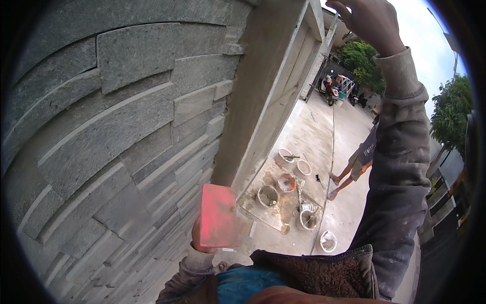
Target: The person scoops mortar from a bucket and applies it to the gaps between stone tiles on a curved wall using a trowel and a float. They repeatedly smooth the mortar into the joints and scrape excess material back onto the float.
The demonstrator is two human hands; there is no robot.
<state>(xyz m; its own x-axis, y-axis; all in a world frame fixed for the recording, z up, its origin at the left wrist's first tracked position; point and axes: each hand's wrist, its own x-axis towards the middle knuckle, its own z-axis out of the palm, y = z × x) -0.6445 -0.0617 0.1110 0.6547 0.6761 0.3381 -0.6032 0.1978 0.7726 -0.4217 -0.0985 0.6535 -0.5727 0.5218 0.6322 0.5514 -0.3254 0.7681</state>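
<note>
My left hand grips a red rectangular plastering float, worn and dusty on its flat face. Its handle and most of my fingers are hidden behind it. The float is beside the lower part of a grey rendered strip, which edges a wall of rough grey stone cladding. My right hand is raised high near the upper end of the pale panelled side of the wall. Its visible fingers are bent and apart, with nothing seen in them; the top of the hand is cut off by the frame.
Down on the pale paving, a stained board bears several mortar buckets. A white bucket is near it. A person in shorts stands to the right. Motorbikes are parked far off, by trees.
</note>
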